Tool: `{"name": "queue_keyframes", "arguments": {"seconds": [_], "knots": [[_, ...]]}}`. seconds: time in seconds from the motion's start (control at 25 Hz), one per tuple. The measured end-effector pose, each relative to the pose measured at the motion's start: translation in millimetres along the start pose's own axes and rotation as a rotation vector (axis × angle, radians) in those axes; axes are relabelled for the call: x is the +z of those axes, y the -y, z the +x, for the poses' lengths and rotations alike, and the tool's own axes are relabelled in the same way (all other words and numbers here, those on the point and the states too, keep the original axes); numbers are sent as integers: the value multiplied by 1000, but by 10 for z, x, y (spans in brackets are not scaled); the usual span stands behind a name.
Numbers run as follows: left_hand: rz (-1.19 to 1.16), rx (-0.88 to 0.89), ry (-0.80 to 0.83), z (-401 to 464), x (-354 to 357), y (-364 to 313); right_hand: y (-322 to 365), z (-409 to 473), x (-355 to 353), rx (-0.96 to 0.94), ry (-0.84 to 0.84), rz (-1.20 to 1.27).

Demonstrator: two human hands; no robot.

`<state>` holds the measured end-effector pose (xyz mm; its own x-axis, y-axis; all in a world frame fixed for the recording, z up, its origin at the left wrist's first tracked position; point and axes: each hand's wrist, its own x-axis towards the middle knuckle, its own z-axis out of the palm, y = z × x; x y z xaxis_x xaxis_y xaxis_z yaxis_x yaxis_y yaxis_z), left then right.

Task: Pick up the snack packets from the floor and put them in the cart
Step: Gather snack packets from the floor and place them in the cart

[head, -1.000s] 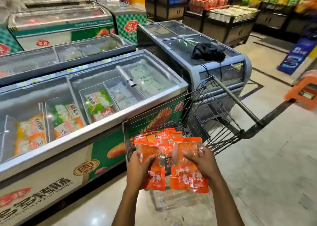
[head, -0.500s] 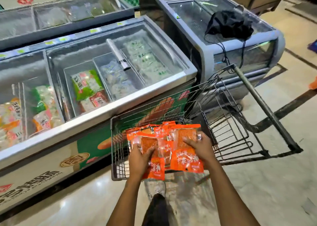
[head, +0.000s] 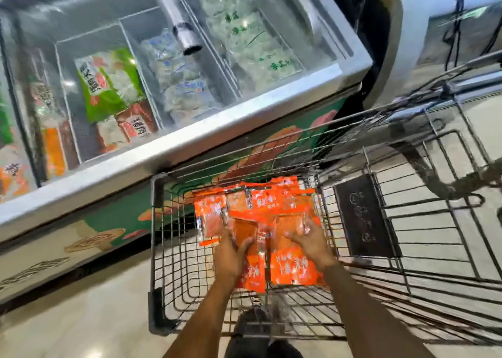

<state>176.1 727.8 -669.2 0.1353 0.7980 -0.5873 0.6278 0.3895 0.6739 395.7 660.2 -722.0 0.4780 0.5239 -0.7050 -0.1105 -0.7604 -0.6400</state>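
Both my arms reach down into the basket of a wire shopping cart [head: 155,222]. My left hand [head: 230,254] grips an orange snack packet [head: 254,272] by its clear window. My right hand [head: 312,239] holds a second orange packet [head: 293,268] beside it. Several more orange packets [head: 255,198] lie fanned out just beyond my hands, inside the basket; whether they rest on the basket floor or are held with the others I cannot tell.
A chest freezer [head: 190,140] with frozen food packs runs along the cart's far side. A second freezer [head: 434,31] stands at the upper right. The cart's folded child-seat flap [head: 364,216] is to the right of my hands. Pale tiled floor [head: 81,319] shows below.
My view has tipped down and moved closer. Both hands have carried the orange packets from above the cart's rim down into the basket.
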Motion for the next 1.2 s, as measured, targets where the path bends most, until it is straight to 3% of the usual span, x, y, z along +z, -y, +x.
{"name": "queue_keyframes", "arguments": {"seconds": [0.12, 0.28, 0.48, 0.84, 1.0, 1.2], "knots": [[-16, -117, 1, 447, 351, 424, -189, 280, 241, 37, -8, -118], [-50, -279, 44, 795, 588, 702, -509, 644, 542, 200, 103, -233], [122, -379, 46, 993, 696, 1035, -756, 886, 828, 262, 67, -325], [761, -305, -94, 891, 752, 857, -575, 461, 756, 184, -52, -893], [861, -267, -57, 833, 623, 753, -443, 356, 686, 134, -62, -1054], [854, -85, -173, 444, 164, 137, 241, -195, 631, -138, -149, -1110]]}}
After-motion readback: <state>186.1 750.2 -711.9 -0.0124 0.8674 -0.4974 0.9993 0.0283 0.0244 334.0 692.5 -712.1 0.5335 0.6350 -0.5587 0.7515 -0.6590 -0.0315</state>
